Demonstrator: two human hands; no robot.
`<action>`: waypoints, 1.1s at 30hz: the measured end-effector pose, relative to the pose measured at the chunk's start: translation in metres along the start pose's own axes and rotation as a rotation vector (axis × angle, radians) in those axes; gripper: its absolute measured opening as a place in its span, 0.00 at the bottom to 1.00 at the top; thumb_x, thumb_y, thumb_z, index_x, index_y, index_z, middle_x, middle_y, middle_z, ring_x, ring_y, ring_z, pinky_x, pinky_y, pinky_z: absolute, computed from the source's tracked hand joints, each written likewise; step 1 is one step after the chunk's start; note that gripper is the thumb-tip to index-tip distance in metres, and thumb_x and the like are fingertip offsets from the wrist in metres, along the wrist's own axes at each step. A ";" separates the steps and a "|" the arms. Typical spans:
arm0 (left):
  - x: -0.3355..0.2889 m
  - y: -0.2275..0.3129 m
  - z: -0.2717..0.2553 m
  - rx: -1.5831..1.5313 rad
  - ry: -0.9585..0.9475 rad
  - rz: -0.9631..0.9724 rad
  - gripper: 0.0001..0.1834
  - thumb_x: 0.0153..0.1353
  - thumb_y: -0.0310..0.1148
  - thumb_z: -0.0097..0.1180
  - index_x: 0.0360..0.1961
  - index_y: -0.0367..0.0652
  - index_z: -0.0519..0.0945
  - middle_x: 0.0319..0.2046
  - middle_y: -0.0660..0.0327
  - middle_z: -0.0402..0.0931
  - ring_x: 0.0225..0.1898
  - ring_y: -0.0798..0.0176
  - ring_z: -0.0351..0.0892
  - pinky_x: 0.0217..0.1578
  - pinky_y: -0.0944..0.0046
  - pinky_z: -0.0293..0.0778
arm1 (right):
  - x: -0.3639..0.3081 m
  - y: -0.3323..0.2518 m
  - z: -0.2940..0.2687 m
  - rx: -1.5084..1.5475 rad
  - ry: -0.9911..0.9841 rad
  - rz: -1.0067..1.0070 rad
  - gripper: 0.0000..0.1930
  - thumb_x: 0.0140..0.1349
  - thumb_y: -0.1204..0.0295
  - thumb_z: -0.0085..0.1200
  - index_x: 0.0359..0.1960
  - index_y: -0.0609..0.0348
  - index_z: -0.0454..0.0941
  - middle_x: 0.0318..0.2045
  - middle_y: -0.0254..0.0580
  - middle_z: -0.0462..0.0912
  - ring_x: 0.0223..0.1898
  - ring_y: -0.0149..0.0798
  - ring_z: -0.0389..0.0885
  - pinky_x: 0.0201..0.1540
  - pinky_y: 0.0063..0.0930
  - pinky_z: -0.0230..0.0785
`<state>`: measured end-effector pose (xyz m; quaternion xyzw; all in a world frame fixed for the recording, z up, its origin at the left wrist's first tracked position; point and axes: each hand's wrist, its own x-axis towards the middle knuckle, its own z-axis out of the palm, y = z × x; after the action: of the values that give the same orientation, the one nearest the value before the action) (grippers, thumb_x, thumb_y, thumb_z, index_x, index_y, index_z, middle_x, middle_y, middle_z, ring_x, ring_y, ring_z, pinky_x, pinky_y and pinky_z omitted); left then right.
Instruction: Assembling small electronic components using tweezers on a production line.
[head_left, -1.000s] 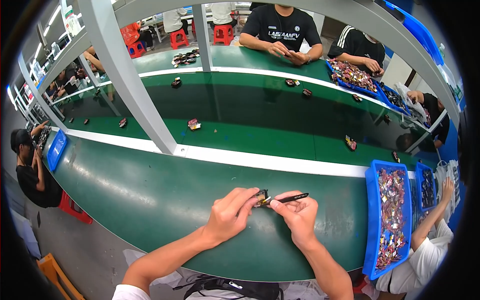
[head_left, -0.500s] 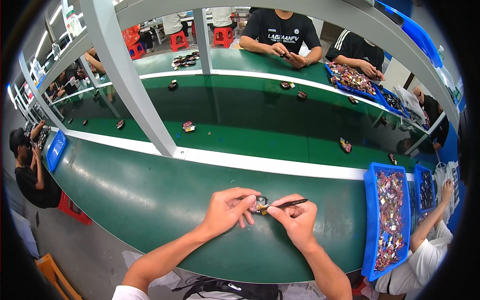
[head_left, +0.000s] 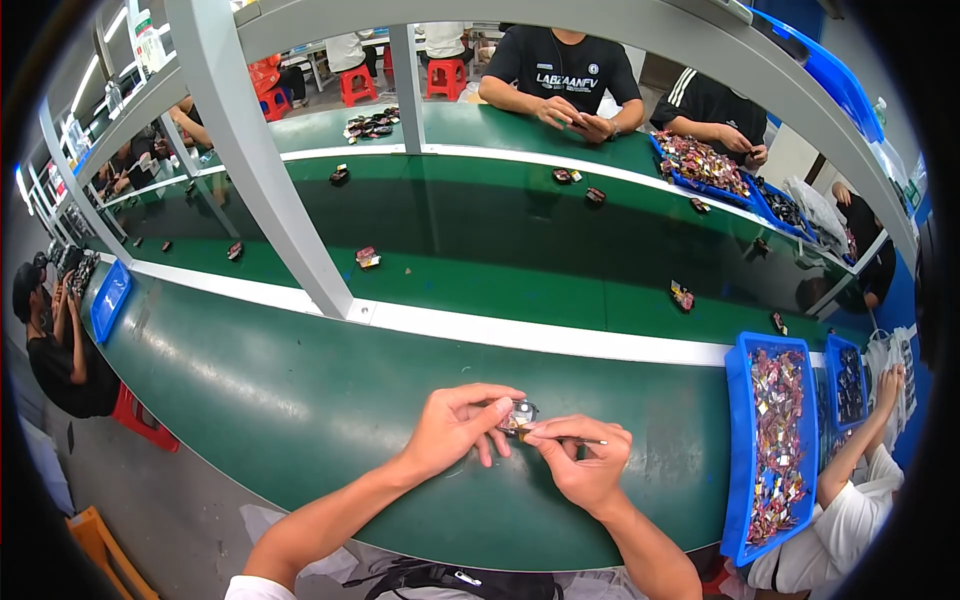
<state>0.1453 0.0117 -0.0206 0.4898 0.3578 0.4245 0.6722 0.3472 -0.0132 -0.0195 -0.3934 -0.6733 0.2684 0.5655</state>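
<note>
Above the near edge of the green table, my left hand is closed on a small black plastic casing, with the thumb on top and other fingers below. Light, reddish and yellow parts show inside it. My right hand pinches a slim black tool, which looks like a pair of tweezers. Its working end meets the lower edge of the casing, where my fingertips hide it. Both hands nearly touch at the casing.
A blue tray full of small red and yellow parts stands to my right. Beyond a white rail, a green conveyor belt carries scattered casings. A grey post rises ahead at left. Co-workers sit across and at both sides.
My right hand has dipped slightly, and the tweezers now lie flatter and lower against the casing. Pieces on the belt have shifted a little to the left.
</note>
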 end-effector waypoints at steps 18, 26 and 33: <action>-0.002 -0.002 0.003 -0.016 0.064 -0.001 0.15 0.73 0.28 0.54 0.55 0.29 0.79 0.38 0.50 0.83 0.27 0.60 0.87 0.19 0.69 0.80 | -0.003 0.000 0.002 -0.035 0.014 -0.031 0.07 0.50 0.84 0.71 0.29 0.60 0.87 0.28 0.41 0.90 0.13 0.18 0.69 0.16 0.15 0.56; -0.003 -0.004 0.004 -0.016 0.062 0.013 0.15 0.73 0.28 0.55 0.54 0.28 0.79 0.37 0.50 0.83 0.27 0.60 0.87 0.20 0.69 0.80 | -0.005 0.001 0.000 0.023 0.036 0.101 0.06 0.53 0.81 0.72 0.31 0.61 0.87 0.25 0.36 0.88 0.12 0.18 0.64 0.16 0.16 0.52; -0.004 0.001 0.005 0.046 0.120 0.080 0.14 0.72 0.28 0.56 0.53 0.28 0.80 0.39 0.51 0.81 0.26 0.61 0.86 0.19 0.69 0.79 | 0.000 0.000 0.000 0.019 0.036 0.011 0.08 0.51 0.81 0.72 0.32 0.61 0.87 0.30 0.38 0.90 0.11 0.18 0.64 0.15 0.17 0.54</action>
<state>0.1481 0.0067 -0.0182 0.4928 0.3874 0.4712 0.6205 0.3469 -0.0129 -0.0191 -0.3964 -0.6582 0.2706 0.5800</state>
